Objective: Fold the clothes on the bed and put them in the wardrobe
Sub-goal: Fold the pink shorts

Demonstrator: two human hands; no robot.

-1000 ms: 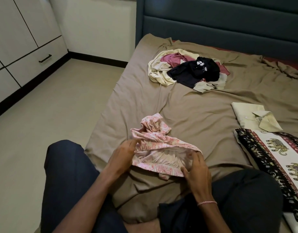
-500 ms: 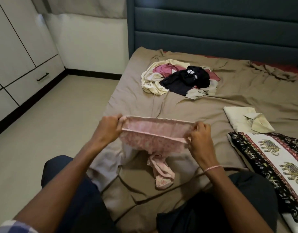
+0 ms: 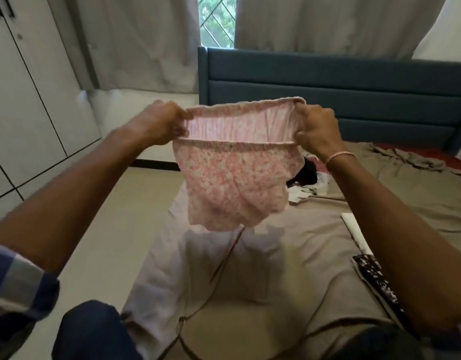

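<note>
Each grip is closed firmly on the elastic waistband. The left hand (image 3: 156, 123) pinches its left end and the right hand (image 3: 316, 127) its right end, with the fingers curled round the cloth. Pulling the ends apart draws the band taut and open, so its near and far edges show as two separate lines. That seems to be the purpose: held up and stretched, the pink floral garment (image 3: 234, 183) hangs by its own weight and the crumples can drop out before any fold is made. It is in the air, well above the bed (image 3: 276, 268), and touches nothing but the hands. Its hem hangs loose and a little skewed to the right.

Directly below it the brown sheet offers a flat stretch, probably where the garment will be laid down for folding. To the right, mostly hidden behind the right forearm, lie the edge of a cream folded piece (image 3: 352, 224) and, nearer, a dark patterned cloth (image 3: 377, 281). They are set to one side, seemingly as finished work kept out of the way. Farther off, showing just past the garment's right side, is a heap of unfolded clothes (image 3: 306, 178), so plenty of folding appears to remain. The wardrobe (image 3: 29, 100) stands at the far left across the floor with its doors shut.
</note>
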